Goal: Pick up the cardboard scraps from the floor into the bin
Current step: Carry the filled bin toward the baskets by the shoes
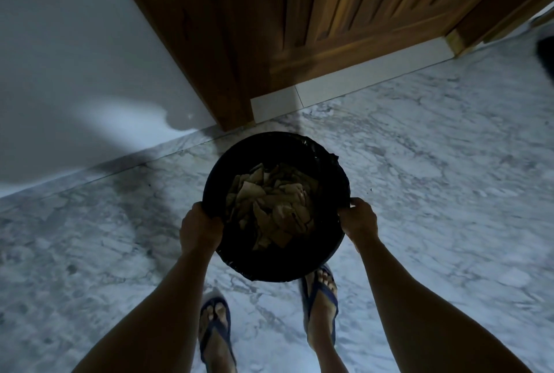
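A round black bin (278, 144) with a black liner is held above the marble floor in front of me. Several brown cardboard scraps (271, 207) lie piled inside it. My left hand (200, 227) grips the bin's left rim, fingers curled over the edge. My right hand (358, 218) grips the right rim the same way. No scraps show on the visible floor.
A wooden door (344, 12) and its frame (186, 42) stand just ahead, with a white wall (75, 57) to the left. White-grey marble floor (434, 177) spreads all around. My feet in blue flip-flops (320, 297) are below the bin.
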Action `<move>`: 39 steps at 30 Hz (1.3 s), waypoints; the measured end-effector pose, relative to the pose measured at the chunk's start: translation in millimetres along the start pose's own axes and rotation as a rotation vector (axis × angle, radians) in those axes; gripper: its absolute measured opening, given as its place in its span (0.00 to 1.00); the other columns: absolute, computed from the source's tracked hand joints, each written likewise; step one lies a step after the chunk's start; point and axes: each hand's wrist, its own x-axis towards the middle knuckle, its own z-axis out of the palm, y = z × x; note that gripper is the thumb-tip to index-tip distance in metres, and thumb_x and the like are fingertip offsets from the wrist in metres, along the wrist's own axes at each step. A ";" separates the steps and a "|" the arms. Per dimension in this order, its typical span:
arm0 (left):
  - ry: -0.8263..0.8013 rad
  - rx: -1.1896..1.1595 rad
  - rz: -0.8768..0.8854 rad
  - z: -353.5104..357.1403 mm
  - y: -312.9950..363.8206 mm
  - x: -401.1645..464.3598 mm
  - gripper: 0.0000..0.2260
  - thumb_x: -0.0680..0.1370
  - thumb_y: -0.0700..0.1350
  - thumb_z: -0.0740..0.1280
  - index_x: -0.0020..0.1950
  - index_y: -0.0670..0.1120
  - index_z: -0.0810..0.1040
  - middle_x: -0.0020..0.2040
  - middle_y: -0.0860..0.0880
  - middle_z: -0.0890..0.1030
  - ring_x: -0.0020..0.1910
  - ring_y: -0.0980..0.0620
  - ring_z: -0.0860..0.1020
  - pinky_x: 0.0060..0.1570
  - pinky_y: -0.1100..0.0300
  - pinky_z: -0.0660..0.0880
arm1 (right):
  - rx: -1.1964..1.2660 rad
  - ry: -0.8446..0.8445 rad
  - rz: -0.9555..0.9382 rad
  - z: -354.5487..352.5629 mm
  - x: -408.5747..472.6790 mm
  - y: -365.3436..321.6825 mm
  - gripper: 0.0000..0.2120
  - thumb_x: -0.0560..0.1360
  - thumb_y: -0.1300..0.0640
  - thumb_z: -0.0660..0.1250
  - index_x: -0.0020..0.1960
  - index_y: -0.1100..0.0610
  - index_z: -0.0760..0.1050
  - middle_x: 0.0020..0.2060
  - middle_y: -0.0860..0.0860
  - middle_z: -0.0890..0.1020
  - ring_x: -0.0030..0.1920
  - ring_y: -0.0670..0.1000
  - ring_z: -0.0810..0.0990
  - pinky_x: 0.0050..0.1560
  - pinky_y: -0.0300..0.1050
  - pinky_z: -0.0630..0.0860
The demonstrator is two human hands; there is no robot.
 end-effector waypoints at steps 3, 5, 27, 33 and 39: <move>-0.005 -0.038 0.025 1.0 -8.3 3.1 0.14 0.80 0.38 0.63 0.65 0.38 0.74 0.58 0.38 0.81 0.59 0.37 0.79 0.53 0.51 0.72 | -0.024 0.003 -0.059 6.1 0.1 10.7 0.17 0.79 0.60 0.62 0.68 0.56 0.73 0.58 0.58 0.81 0.53 0.60 0.80 0.43 0.46 0.73; 0.003 -0.042 0.037 1.3 -11.6 3.1 0.14 0.79 0.37 0.63 0.65 0.39 0.75 0.57 0.38 0.82 0.59 0.37 0.79 0.55 0.50 0.73 | -0.023 0.022 -0.062 5.3 -1.3 16.0 0.17 0.78 0.62 0.62 0.66 0.56 0.75 0.56 0.59 0.82 0.51 0.60 0.81 0.41 0.46 0.73; -0.106 0.046 0.432 -128.9 196.5 -155.8 0.07 0.77 0.37 0.67 0.54 0.41 0.81 0.49 0.39 0.84 0.52 0.37 0.81 0.42 0.54 0.71 | 0.454 0.189 0.080 -231.0 -115.1 55.2 0.18 0.68 0.63 0.68 0.58 0.55 0.81 0.43 0.56 0.85 0.42 0.61 0.85 0.45 0.60 0.84; -0.215 0.108 0.676 -151.3 286.1 -214.7 0.05 0.76 0.41 0.68 0.50 0.43 0.80 0.48 0.39 0.84 0.47 0.36 0.82 0.48 0.45 0.79 | 0.627 0.312 0.108 -328.2 -184.0 88.5 0.17 0.70 0.66 0.68 0.57 0.58 0.81 0.38 0.58 0.85 0.37 0.61 0.86 0.43 0.60 0.84; -0.277 0.203 0.822 -137.5 368.7 -310.5 0.09 0.76 0.40 0.70 0.55 0.45 0.83 0.49 0.43 0.86 0.48 0.41 0.83 0.49 0.51 0.80 | 0.748 0.436 0.172 -420.2 -234.6 141.2 0.14 0.70 0.67 0.67 0.54 0.59 0.82 0.36 0.60 0.85 0.37 0.63 0.85 0.42 0.63 0.84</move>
